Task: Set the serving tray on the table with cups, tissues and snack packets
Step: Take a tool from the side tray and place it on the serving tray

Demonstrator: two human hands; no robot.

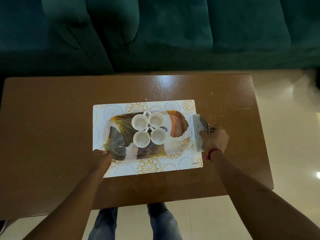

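Brown table (pixel 52 118), tray (pixel 178 122) with four cups (pixel 149 129) on placemat (pixel 188 105), left hand (pixel 102 157) pinching tray's near-left corner, right hand (pixel 215 139) closed around metal holder (pixel 199 129) at right.

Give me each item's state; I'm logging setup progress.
Leaf-patterned serving tray: resting on the floral placemat.
Four white cups: upright, empty, clustered on the tray.
Shiny silver packet: gripped by the right hand.
Left hand: holding the tray's corner.

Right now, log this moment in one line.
tray on placemat | four cups on tray | left hand grips tray | right hand holds metal holder
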